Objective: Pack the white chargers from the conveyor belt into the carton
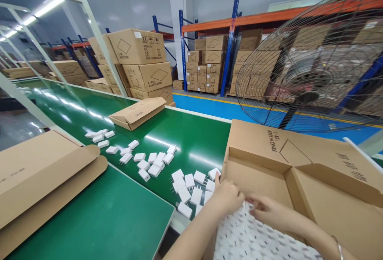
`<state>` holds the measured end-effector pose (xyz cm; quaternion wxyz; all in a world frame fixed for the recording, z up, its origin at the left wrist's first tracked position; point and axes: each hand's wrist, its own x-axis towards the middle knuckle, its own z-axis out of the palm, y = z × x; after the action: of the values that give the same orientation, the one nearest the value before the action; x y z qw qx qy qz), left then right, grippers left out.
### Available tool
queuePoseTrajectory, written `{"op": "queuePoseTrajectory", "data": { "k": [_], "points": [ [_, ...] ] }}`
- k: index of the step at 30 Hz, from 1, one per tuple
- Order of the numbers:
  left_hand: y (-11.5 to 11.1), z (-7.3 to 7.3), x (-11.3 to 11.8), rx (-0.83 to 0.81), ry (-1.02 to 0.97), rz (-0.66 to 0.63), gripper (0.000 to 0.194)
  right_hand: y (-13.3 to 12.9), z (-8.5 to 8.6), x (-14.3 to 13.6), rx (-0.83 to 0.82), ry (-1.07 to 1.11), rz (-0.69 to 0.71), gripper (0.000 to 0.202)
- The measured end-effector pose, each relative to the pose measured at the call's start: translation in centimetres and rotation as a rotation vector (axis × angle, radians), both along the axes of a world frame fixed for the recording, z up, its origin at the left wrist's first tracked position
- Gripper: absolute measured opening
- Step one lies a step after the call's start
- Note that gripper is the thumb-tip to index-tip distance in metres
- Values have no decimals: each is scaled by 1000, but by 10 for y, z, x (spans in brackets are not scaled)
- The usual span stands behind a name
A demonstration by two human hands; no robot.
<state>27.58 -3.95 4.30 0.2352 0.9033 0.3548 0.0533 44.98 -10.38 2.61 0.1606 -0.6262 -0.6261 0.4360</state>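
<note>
My left hand [226,197] is over the near edge of the green belt, its back toward me. One finger reaches up beside a white plug adapter [214,173], and the other fingers curl toward my right hand; their grip is hidden. Close by, my right hand [265,208] has its fingers bent in above a white surface dotted with dark marks [239,236], perhaps packed adapters. Anything between those fingertips is too small to make out. Several loose white plug adapters [155,169] with metal pins lie scattered on the belt, left of my hands.
At right stands an open cardboard carton [257,176] with a divider. A flat folded carton [137,112] rests across the green belt [203,132]. More cardboard [38,172] lies at left. A large wire-caged fan [299,72], stacked cartons [146,76] and shelving are behind.
</note>
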Motion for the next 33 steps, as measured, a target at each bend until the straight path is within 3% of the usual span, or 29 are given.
{"op": "queuePoseTrajectory", "data": {
  "k": [3, 6, 9, 11, 15, 19, 25, 29, 33],
  "points": [
    [1, 15, -35, 81, -77, 57, 34, 2, 5, -6, -32, 25, 90, 28],
    [-7, 18, -84, 66, 107, 145, 38, 16, 17, -8, 54, -127, 136, 37],
    [-19, 2, -122, 70, 374, 213, 34, 44, 29, -22, 341, -401, 106, 28],
    [-25, -15, -133, 82, 409, 206, 34, 66, 33, -41, 474, -523, 209, 24],
    [-28, -33, -135, 140, 354, 208, 30, 106, 24, -83, 421, -683, 426, 24],
    [-30, -24, -140, 121, 255, 250, 24, 131, 4, -101, 270, -772, 476, 11],
    [-42, -11, -146, -144, 15, 543, 18, 148, -2, -95, 275, -726, 357, 23],
    [-46, -8, -140, -215, -169, 517, 39, 151, 0, -98, 308, -539, 290, 27],
    [-45, -8, -134, -246, -174, 502, 44, 146, -4, -113, 363, -368, 284, 30]
  ]
}}
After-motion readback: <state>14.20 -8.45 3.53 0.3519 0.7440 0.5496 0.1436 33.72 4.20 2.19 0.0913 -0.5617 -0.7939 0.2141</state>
